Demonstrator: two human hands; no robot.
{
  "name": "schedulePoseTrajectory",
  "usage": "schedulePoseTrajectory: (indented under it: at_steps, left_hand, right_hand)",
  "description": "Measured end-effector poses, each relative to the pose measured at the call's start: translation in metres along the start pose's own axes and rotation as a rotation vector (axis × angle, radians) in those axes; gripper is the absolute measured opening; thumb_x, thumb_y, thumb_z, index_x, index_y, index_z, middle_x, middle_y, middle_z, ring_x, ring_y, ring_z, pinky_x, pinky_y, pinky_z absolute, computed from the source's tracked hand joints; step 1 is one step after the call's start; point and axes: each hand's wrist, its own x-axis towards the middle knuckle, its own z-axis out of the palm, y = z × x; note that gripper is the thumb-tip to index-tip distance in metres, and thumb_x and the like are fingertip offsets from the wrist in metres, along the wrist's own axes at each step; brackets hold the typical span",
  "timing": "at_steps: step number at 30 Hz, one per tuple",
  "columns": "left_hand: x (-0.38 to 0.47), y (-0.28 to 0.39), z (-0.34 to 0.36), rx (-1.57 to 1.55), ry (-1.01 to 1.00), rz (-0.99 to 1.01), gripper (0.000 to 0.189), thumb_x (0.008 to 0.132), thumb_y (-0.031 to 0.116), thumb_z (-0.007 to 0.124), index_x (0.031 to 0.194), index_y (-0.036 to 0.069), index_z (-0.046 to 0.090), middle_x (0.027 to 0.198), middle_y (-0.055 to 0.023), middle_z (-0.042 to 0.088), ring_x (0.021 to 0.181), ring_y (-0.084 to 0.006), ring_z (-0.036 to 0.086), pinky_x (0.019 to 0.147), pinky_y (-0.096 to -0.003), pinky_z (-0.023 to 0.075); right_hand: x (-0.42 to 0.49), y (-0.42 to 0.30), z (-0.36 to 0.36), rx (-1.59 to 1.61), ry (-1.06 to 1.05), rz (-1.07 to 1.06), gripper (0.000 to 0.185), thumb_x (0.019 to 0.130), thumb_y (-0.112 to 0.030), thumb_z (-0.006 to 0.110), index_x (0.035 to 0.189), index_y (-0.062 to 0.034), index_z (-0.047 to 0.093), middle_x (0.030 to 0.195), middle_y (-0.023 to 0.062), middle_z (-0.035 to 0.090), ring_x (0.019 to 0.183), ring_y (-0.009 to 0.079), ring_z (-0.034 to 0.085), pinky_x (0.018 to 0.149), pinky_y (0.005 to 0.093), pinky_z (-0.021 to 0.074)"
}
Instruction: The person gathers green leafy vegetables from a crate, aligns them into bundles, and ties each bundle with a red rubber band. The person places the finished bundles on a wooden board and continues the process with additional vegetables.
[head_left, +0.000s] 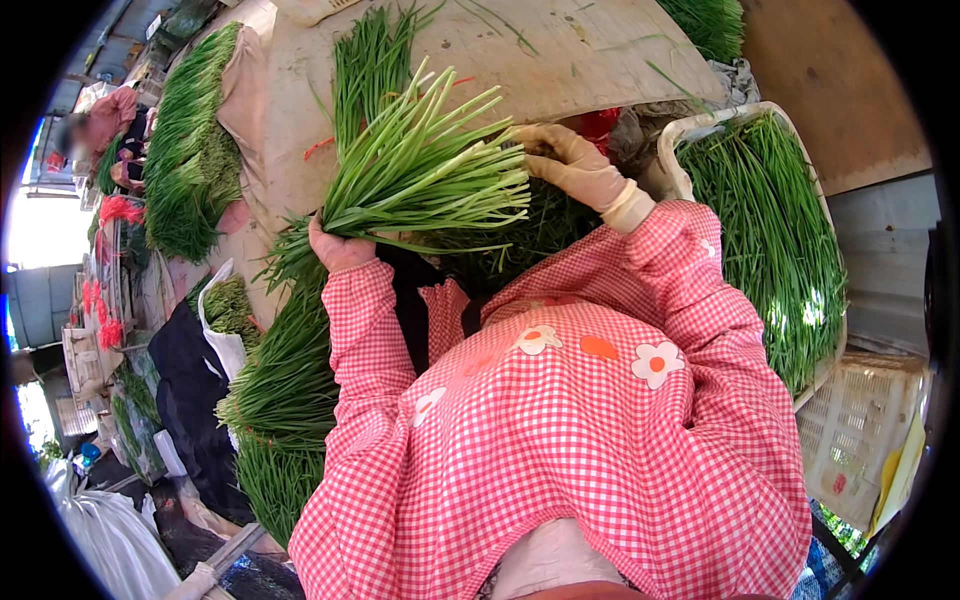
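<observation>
My left hand (341, 247), bare, is closed around a fanned bunch of green garlic chives (435, 172), their pale stem ends pointing right and upward. In a tan glove, my right hand (577, 165) is at those stem ends with fingers curved and partly apart; whether it pinches any stems is unclear. Another chive bunch (367, 82) lies on the worktable (300, 90) beyond, with red ties (319, 148) near it. Loose dark green leaves (517, 225) lie below the held bunch.
A white crate (679, 169) full of chives (765, 255) stands at my right. Several chive bundles (281, 397) are stacked by my left arm. Farther left lies a long chive heap (191, 157), with another person (112, 124) beyond. An empty-looking plastic crate (862, 427) is lower right.
</observation>
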Motion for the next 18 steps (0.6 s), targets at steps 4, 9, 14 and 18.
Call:
schedulePoseTrajectory:
  at_steps: [4,9,14,18]
  left_hand:
    - [-0.003,-0.001,0.005,0.02,-0.003,-0.01,0.032,0.085,0.02,0.039,0.1,-0.002,0.057,0.102,-0.0168,0.061,0.09,-0.0298,0.06,0.08,-0.041,0.0506]
    - [0.002,0.002,0.004,0.05,0.178,0.071,0.033,0.084,0.019,0.039,0.104,0.0,0.058,0.108,-0.0155,0.06,0.099,-0.032,0.057,0.088,-0.0453,0.0456]
    - [0.014,0.01,-0.003,-0.021,0.169,0.052,0.034,0.083,0.024,0.041,0.103,0.002,0.058,0.104,-0.0135,0.061,0.095,-0.0301,0.058,0.083,-0.0436,0.0474]
    - [0.015,0.009,-0.006,-0.058,0.13,0.033,0.035,0.083,0.025,0.04,0.103,0.002,0.058,0.104,-0.0138,0.061,0.094,-0.0307,0.058,0.083,-0.0438,0.0476]
  right_hand:
    - [0.007,0.012,0.014,0.292,0.025,0.013,0.021,0.086,-0.01,0.056,0.107,-0.0037,0.057,0.092,0.0003,0.058,0.086,0.0079,0.051,0.077,0.0227,0.0424]
    - [-0.005,-0.016,-0.022,0.337,0.443,0.141,0.013,0.09,-0.017,0.053,0.09,-0.0057,0.061,0.084,-0.0009,0.061,0.078,0.0093,0.054,0.077,0.0227,0.0423]
    - [-0.029,-0.011,-0.062,-0.622,0.176,-0.097,0.016,0.083,-0.016,0.055,0.089,-0.005,0.063,0.094,0.0091,0.061,0.092,0.0222,0.055,0.084,0.0327,0.0423]
    - [-0.026,-0.037,0.012,-0.793,0.14,-0.308,0.025,0.077,-0.025,0.06,0.096,-0.0089,0.065,0.111,0.0142,0.055,0.107,0.032,0.047,0.094,0.039,0.0351]
